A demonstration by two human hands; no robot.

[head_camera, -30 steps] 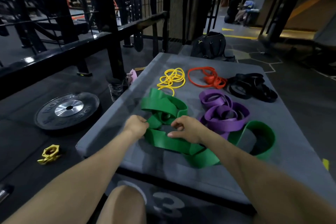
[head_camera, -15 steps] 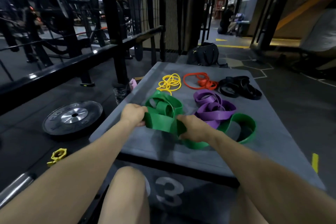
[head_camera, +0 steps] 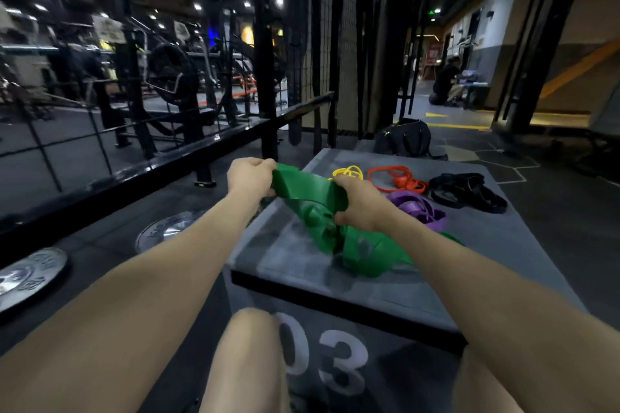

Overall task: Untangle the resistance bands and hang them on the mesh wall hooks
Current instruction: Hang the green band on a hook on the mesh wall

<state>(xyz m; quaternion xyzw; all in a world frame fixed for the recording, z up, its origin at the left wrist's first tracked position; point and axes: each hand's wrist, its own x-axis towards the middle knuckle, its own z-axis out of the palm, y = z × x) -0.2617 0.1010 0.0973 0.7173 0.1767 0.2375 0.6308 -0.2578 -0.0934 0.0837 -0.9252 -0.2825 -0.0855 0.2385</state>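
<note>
Nearest the camera, a bare knee rises beside the front face of a grey plyo box, which is stencilled "03". Both forearms reach forward over the box's near-left corner. The left hand is closed in a fist on one end of a wide green resistance band; the right hand is closed on the same band a little further along, so that a short flat span is stretched between the two fists above the box. The rest of the green band hangs down from the right hand in folded loops, and its lower folds lie on the box top near the front edge, under the right forearm. Behind the right hand, toward the far edge of the box top, lie a purple band, then a yellow band, a red band and a black band in a row from left to right, each coiled on itself. On the dark rubber floor to the left of the box lie two weight plates. A black bag sits on the floor just beyond the far edge. A black rail and a mesh wall stand on the left; a lit corridor opens at far right
</note>
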